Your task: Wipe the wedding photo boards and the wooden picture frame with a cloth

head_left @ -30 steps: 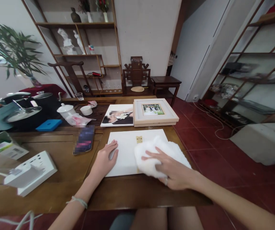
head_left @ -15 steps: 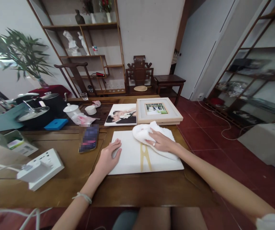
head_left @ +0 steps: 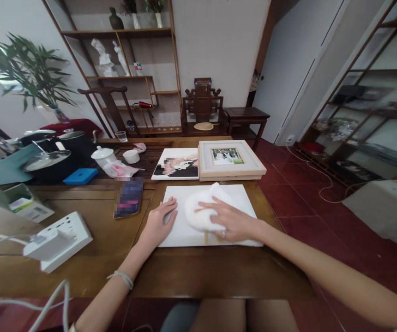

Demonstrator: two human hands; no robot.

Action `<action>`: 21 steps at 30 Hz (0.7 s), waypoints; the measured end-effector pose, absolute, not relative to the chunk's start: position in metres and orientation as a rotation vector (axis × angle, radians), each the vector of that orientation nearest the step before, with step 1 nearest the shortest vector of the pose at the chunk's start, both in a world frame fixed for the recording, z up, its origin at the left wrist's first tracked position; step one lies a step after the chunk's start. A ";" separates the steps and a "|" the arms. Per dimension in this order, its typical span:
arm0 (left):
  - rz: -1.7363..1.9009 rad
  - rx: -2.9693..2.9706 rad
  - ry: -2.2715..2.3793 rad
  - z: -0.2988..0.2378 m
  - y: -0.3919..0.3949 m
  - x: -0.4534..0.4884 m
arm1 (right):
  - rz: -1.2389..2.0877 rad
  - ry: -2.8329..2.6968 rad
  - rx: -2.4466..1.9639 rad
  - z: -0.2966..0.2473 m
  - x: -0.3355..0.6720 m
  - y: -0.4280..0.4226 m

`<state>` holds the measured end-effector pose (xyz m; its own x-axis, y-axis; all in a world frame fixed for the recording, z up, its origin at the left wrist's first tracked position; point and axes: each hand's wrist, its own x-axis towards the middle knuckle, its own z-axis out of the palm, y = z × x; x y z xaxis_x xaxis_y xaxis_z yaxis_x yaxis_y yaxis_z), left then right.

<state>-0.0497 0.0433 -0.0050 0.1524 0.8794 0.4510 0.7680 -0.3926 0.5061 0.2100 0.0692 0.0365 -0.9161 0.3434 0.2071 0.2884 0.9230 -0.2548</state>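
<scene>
A white flat panel (head_left: 176, 233) lies on the wooden table in front of me, with a tan mark (head_left: 206, 237) near its front edge, mostly covered. My left hand (head_left: 159, 223) rests on the panel's left edge, fingers stretched out, holding nothing. On the panel's middle, my right hand (head_left: 231, 219) presses down on a bunched white cloth (head_left: 200, 212) and holds it, fingers spread over its top. Just behind the panel are a photo print (head_left: 176, 166) and a light wooden picture frame (head_left: 254, 171) with a small photo inside.
Left of the panel lies a phone (head_left: 129, 198). Further left are a white power strip (head_left: 67, 240), an open small box (head_left: 25, 203), a blue block (head_left: 81, 176) and a lidded white cup (head_left: 103, 157). The wooden table's (head_left: 226, 276) right edge borders the red floor.
My right hand has moved the cloth left and toward me, over most of the tan mark. The left hand stays at the panel's left edge.
</scene>
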 end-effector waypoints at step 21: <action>1.036 2.272 1.609 -0.002 0.044 -0.049 | 0.353 -2.851 -0.568 0.038 0.177 0.053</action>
